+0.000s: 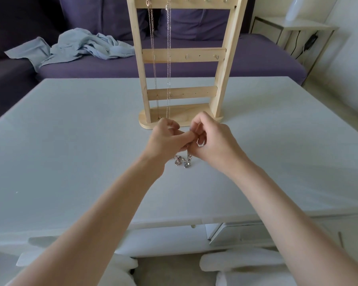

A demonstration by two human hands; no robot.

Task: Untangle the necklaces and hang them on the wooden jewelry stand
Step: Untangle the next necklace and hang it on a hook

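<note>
A purple sofa fills the far side of the scene, with a crumpled pale blue cloth lying on its seat to the left. To the far right stands a white side table with dark cables hanging beside it. Nearer, a wide white table spans the view from left to right.

The wooden jewelry stand is upright on the far middle of the white table, its rounded base just beyond the hands. It has three crossbars with small hooks. Two fine chains already hang from hooks on the top bar at the stand's left side and drop straight down to near the base.

Both arms reach forward over the table. The left hand and the right hand meet in the near middle, just in front of the stand's base, fingers curled and touching each other. Between them they pinch a tangled necklace; its beaded or jewelled part dangles below the fingertips and rests on or just above the tabletop, which of the two cannot be told. A small shiny piece shows inside the right hand's curled fingers.

No brand, label or writing can be read anywhere.
</note>
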